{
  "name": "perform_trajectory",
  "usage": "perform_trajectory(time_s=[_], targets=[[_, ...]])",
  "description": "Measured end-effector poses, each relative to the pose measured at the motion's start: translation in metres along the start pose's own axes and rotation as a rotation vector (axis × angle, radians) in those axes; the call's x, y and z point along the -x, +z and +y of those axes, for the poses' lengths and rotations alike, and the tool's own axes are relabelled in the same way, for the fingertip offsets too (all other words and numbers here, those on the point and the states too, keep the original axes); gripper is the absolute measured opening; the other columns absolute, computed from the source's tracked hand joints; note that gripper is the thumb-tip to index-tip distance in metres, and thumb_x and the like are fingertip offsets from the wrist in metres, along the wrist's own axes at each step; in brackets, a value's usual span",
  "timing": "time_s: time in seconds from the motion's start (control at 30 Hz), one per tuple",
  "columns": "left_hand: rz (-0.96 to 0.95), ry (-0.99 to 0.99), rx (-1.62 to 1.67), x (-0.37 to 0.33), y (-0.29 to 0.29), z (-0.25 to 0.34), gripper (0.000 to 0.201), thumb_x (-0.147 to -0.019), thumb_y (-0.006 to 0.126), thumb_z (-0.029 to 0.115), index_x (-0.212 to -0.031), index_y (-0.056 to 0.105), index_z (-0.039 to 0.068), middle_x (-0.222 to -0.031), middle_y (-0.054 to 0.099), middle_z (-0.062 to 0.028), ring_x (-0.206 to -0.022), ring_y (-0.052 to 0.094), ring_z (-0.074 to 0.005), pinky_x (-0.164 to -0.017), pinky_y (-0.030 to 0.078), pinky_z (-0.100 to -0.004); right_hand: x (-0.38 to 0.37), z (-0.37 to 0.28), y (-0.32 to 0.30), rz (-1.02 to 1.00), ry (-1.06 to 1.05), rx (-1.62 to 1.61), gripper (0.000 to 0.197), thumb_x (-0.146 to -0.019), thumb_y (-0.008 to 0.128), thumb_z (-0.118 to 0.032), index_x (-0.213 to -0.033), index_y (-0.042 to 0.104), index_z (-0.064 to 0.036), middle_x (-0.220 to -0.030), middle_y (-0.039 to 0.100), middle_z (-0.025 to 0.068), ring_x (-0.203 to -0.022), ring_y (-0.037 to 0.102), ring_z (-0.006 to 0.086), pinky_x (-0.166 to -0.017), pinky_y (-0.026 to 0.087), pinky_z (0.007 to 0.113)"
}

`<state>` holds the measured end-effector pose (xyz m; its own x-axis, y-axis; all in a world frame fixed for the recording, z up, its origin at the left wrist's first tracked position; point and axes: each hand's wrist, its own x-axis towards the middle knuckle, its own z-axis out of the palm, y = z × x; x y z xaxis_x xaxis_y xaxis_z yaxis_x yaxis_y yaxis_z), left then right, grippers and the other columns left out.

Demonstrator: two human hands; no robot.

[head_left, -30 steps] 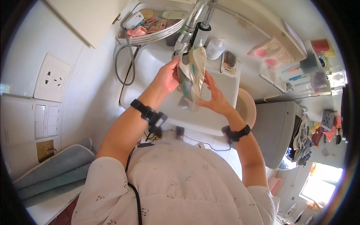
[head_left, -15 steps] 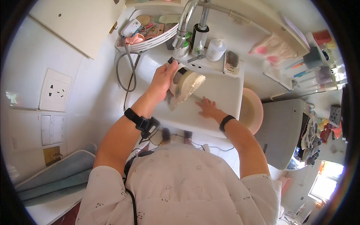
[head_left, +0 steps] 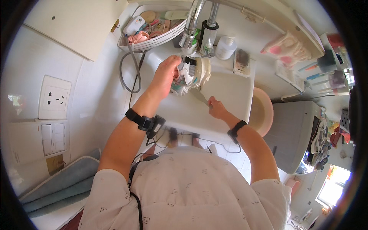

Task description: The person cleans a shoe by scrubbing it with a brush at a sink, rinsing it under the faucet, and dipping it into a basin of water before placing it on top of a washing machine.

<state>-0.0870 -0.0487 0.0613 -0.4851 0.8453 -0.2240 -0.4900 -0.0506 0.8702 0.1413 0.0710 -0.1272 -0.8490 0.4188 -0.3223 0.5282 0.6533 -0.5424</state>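
My left hand (head_left: 168, 73) is closed around a white and grey sneaker (head_left: 188, 73) with a pale sole, holding it up over the white sink (head_left: 227, 92), right below the chrome faucet (head_left: 188, 37). Water appears to fall from the spout onto it. Lower and to the right, my right hand (head_left: 217, 108) grips the end of a slim grey handle (head_left: 200, 97), seemingly a brush's. Its far end points at the sneaker's underside, and whether it touches cannot be made out.
Behind the sink stand a white pump bottle (head_left: 226, 47) and a soap dish (head_left: 242, 62). A white corner basket (head_left: 153, 42) of small items sits at the back left. To the right are a pink basin (head_left: 262, 111) and a grey washing machine (head_left: 291, 134).
My right hand has gone from spread fingers over the sink to a closed grip on the grey handle. The sneaker has been turned in my left hand and raised under the faucet.
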Motion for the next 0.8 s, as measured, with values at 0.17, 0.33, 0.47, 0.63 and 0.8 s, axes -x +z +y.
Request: perform_trajectory(time_s=[0.17, 0.33, 0.47, 0.63, 0.8], targets=[[0.226, 0.062, -0.141, 0.000, 0.013, -0.004, 0.015, -0.087, 0.056, 0.020, -0.082, 0.056, 0.005, -0.068, 0.051, 0.0045, -0.058, 0.041, -0.0035, -0.052, 0.034, -0.0204, 0.036, -0.013, -0.039, 0.081, 0.229, -0.475, 0.038, -0.079, 0.054, -0.012, -0.117, 0.052, -0.0110, -0.070, 0.054, 0.0055, -0.058, 0.052, 0.0175, -0.051, 0.042, 0.031], [0.207, 0.197, -0.336, -0.006, 0.004, -0.019, 0.016, -0.086, 0.054, 0.015, -0.083, 0.056, 0.000, -0.066, 0.052, 0.0026, -0.058, 0.043, -0.0053, -0.053, 0.036, -0.0228, 0.081, -0.057, -0.106, 0.214, 0.269, -0.764, 0.033, -0.090, 0.038, -0.008, -0.122, 0.049, -0.0094, -0.061, 0.042, -0.0007, -0.055, 0.039, 0.0078, -0.050, 0.037, 0.024], [0.243, 0.202, -0.594, -0.011, -0.003, -0.023, 0.017, -0.084, 0.053, 0.014, -0.081, 0.055, -0.003, -0.062, 0.052, -0.0035, -0.056, 0.045, -0.0100, -0.053, 0.038, -0.0271, 0.099, -0.087, -0.138, 0.353, 0.132, -0.668, 0.034, -0.091, 0.039, -0.009, -0.124, 0.049, -0.0118, -0.064, 0.048, 0.0002, -0.058, 0.047, 0.0093, -0.052, 0.040, 0.027], [0.240, 0.338, -0.840, -0.013, 0.010, -0.033, 0.015, -0.081, 0.048, 0.010, -0.080, 0.052, -0.004, -0.063, 0.053, -0.0146, -0.055, 0.049, -0.0204, -0.055, 0.040, -0.0333, 0.071, -0.141, -0.115, 0.501, -0.199, 0.101, 0.050, -0.083, 0.046, -0.004, -0.131, 0.042, -0.0158, -0.067, 0.054, 0.0088, -0.056, 0.055, 0.0243, -0.053, 0.045, 0.037], [0.255, 0.245, -0.755, -0.017, 0.001, -0.044, 0.015, -0.080, 0.047, 0.007, -0.084, 0.055, -0.005, -0.066, 0.057, -0.0116, -0.061, 0.054, -0.0183, -0.057, 0.041, -0.0336, 0.052, -0.173, -0.112, 0.514, -0.094, 0.146, 0.054, -0.081, 0.046, -0.003, -0.131, 0.042, -0.0209, -0.073, 0.057, 0.0154, -0.061, 0.058, 0.0311, -0.056, 0.047, 0.044]])
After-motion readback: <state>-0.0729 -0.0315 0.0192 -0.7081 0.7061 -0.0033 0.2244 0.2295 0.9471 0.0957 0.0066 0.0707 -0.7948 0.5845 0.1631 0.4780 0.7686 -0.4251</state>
